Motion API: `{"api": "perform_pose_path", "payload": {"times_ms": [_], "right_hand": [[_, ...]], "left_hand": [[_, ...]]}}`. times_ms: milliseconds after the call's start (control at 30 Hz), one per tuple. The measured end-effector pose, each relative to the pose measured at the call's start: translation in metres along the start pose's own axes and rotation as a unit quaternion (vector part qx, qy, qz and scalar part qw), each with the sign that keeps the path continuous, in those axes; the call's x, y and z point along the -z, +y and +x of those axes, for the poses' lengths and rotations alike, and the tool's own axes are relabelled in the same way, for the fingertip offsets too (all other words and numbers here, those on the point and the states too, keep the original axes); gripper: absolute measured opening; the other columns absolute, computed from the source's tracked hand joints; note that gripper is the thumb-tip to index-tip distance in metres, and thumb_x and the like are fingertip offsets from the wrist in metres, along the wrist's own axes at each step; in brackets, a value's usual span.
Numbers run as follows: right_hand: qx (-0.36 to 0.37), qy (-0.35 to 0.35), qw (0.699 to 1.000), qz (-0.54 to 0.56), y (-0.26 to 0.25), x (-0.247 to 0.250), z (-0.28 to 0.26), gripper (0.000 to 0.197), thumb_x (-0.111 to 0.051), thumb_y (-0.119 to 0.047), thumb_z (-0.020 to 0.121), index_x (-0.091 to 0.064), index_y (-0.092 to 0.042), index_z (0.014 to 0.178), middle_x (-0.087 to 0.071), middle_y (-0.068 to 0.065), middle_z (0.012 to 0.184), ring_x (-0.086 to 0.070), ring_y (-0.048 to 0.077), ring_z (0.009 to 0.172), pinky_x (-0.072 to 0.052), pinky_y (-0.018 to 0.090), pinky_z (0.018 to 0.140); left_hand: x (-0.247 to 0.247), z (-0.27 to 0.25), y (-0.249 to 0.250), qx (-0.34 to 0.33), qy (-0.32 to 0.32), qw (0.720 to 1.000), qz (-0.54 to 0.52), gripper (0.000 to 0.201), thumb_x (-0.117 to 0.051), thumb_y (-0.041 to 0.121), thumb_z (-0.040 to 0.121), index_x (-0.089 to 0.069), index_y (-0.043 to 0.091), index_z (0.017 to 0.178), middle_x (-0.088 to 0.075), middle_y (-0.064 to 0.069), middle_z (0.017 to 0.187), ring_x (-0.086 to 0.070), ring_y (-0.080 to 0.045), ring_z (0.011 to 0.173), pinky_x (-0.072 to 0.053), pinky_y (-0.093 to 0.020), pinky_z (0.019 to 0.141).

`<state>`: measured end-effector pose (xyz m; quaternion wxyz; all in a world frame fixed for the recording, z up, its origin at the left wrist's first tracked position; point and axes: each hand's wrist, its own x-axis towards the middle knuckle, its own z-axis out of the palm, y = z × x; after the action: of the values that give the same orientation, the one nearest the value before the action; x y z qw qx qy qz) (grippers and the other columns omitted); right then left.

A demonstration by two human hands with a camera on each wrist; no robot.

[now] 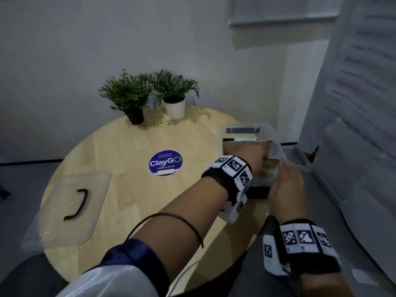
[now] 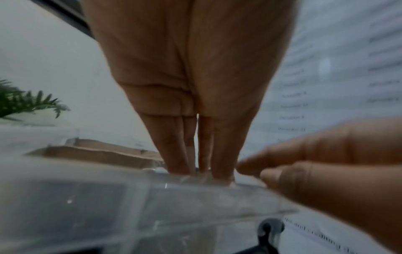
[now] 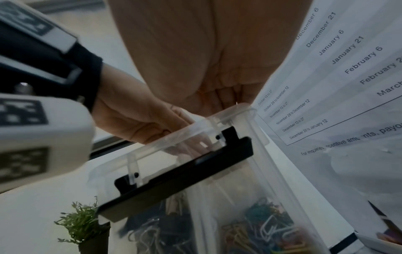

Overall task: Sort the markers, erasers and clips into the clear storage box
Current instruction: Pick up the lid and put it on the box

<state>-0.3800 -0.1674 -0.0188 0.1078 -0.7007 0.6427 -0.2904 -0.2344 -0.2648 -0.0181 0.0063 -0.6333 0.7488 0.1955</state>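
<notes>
The clear storage box point(image 1: 246, 126) stands at the table's right edge, lid off. Through its wall point(image 3: 256, 171) I see coloured paper clips point(image 3: 261, 221) and dark binder clips point(image 3: 150, 228) in separate compartments. A teal marker point(image 1: 244, 139) lies behind a cardboard divider point(image 1: 240, 146). My left hand point(image 1: 252, 154) reaches down inside the near end, fingers point(image 2: 180, 146) straight and together; their tips are hidden behind the rim point(image 2: 195, 189). My right hand point(image 1: 287, 185) holds the rim at the near right corner with curled fingertips point(image 2: 250, 167).
The box's clear lid point(image 1: 64, 211) with a black handle lies at the table's left. Two potted plants point(image 1: 150, 93) stand at the back. A round ClayGo sticker point(image 1: 165, 162) marks the middle. A printed sheet on a board point(image 1: 353, 103) stands close on the right.
</notes>
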Motion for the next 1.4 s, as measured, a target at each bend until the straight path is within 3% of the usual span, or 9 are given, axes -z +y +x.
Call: {"api": "perform_pose_path", "payload": {"times_ms": [100, 300, 433, 600, 833, 1033, 1133, 1267, 1400], "right_hand": [[0.017, -0.024, 0.999, -0.016, -0.008, 0.006, 0.001, 0.059, -0.024, -0.014, 0.078, -0.053, 0.014, 0.122, -0.052, 0.034, 0.128, -0.048, 0.049, 0.121, -0.039, 0.057, 0.104], [0.143, -0.046, 0.987, 0.061, -0.109, -0.02, -0.015, 0.046, -0.037, -0.022, 0.082, -0.061, 0.002, 0.114, -0.053, 0.025, 0.131, -0.048, 0.04, 0.124, -0.03, 0.038, 0.107], [0.174, -0.237, 0.942, 0.164, -0.209, -0.097, -0.047, 0.032, -0.049, -0.016, 0.088, -0.061, -0.008, 0.118, -0.059, 0.013, 0.126, -0.055, 0.029, 0.116, -0.039, 0.032, 0.098], [0.144, -0.439, 0.882, 0.094, -0.298, -0.183, -0.097, 0.046, -0.048, -0.024, 0.094, -0.044, -0.01, 0.138, -0.049, 0.014, 0.142, -0.049, 0.027, 0.128, -0.041, 0.032, 0.102], [0.154, -0.488, 0.859, 0.023, -0.341, -0.22, -0.134, 0.061, -0.037, -0.026, 0.099, -0.009, -0.005, 0.15, -0.016, 0.018, 0.157, -0.018, 0.03, 0.145, -0.026, 0.037, 0.116], [0.017, -0.496, 0.842, 0.209, -0.338, -0.201, -0.11, 0.067, -0.044, -0.034, 0.094, -0.011, -0.022, 0.151, -0.028, 0.007, 0.156, -0.039, 0.029, 0.137, -0.034, 0.042, 0.112], [0.006, -0.39, 0.895, 0.215, -0.32, -0.161, -0.087, 0.065, -0.051, -0.037, 0.091, -0.025, -0.021, 0.148, -0.026, 0.005, 0.155, -0.037, 0.027, 0.137, -0.03, 0.039, 0.114], [0.068, -0.189, 0.954, 0.223, -0.255, -0.065, -0.046, 0.053, -0.057, -0.018, 0.092, -0.038, -0.009, 0.141, -0.029, 0.012, 0.148, -0.035, 0.021, 0.134, -0.02, 0.013, 0.104], [0.103, -0.067, 0.987, 0.105, -0.184, 0.011, -0.002, 0.047, -0.055, -0.025, 0.091, -0.049, -0.007, 0.134, -0.039, 0.017, 0.142, -0.04, 0.028, 0.13, -0.029, 0.029, 0.108]], "left_hand": [[0.065, -0.129, 0.022, -0.022, 0.097, 0.988, -0.117, 0.035, -0.061, 0.015, 0.088, -0.061, 0.014, 0.123, -0.065, -0.008, 0.123, -0.06, -0.025, 0.109, -0.047, -0.032, 0.09], [0.059, -0.261, -0.144, 0.171, 0.14, 0.961, -0.169, 0.041, -0.059, 0.037, 0.091, -0.057, 0.021, 0.129, -0.059, 0.003, 0.134, -0.061, -0.016, 0.112, -0.048, -0.028, 0.094], [0.061, -0.336, -0.271, 0.367, 0.164, 0.911, -0.092, 0.049, -0.054, 0.04, 0.094, -0.051, 0.014, 0.135, -0.055, -0.005, 0.138, -0.055, -0.026, 0.122, -0.046, -0.034, 0.097], [0.043, -0.372, -0.364, 0.501, 0.041, 0.861, -0.082, 0.038, -0.045, 0.033, 0.099, -0.055, 0.003, 0.12, -0.052, -0.022, 0.137, -0.051, -0.036, 0.123, -0.041, -0.039, 0.1], [0.013, -0.365, -0.401, 0.498, -0.032, 0.852, -0.158, 0.048, -0.043, 0.032, 0.1, -0.047, 0.0, 0.136, -0.05, -0.02, 0.14, -0.049, -0.033, 0.126, -0.038, -0.032, 0.097], [0.01, -0.361, -0.38, 0.496, 0.04, 0.84, -0.215, 0.05, -0.057, 0.03, 0.094, -0.048, -0.004, 0.13, -0.055, -0.024, 0.131, -0.055, -0.036, 0.118, -0.042, -0.036, 0.087], [0.017, -0.348, -0.339, 0.423, 0.169, 0.859, -0.235, 0.048, -0.059, 0.034, 0.091, -0.048, -0.002, 0.122, -0.057, -0.022, 0.119, -0.06, -0.038, 0.102, -0.051, -0.038, 0.079], [0.033, -0.3, -0.235, 0.236, 0.274, 0.872, -0.332, 0.055, -0.058, 0.036, 0.09, -0.037, 0.01, 0.133, -0.048, -0.014, 0.129, -0.057, -0.032, 0.111, -0.049, -0.049, 0.096], [0.045, -0.243, -0.14, 0.092, 0.294, 0.874, -0.376, 0.054, -0.059, 0.037, 0.084, -0.04, 0.015, 0.129, -0.047, -0.01, 0.127, -0.056, -0.027, 0.111, -0.047, -0.046, 0.099]]}}
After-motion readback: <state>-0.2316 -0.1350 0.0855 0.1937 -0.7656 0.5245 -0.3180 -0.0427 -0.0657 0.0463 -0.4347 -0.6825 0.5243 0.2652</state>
